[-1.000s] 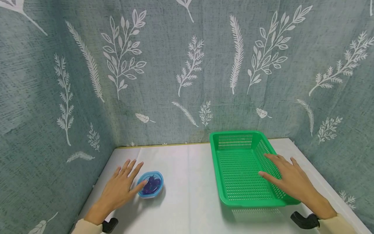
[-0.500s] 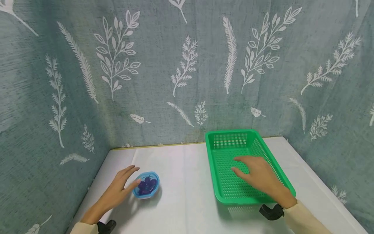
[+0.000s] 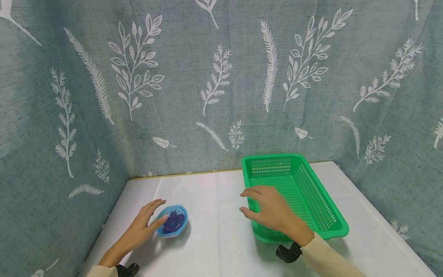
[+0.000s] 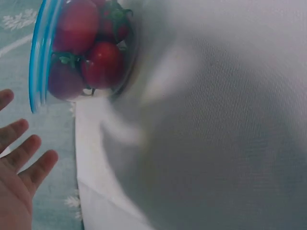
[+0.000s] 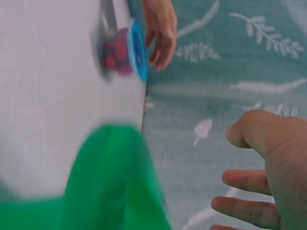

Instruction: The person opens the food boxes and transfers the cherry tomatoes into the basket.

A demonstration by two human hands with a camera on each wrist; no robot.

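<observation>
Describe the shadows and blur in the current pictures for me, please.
Head view: soft shadows beside the blue-lidded container; left wrist: broad, dark shadows across the white tabletop; right wrist: the green basket strongly blurred, the container smeared too, cause unclear.

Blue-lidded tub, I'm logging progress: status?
Left hand by tub, not gripping. Right hand empty, above left side of green basket. Tub upright, lid on, tomatoes inside. Nothing seen blocking left hand.

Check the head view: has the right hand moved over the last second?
Yes, leftward: judged against the green basket, the right hand has gone from the basket's right side to its left side.
</observation>
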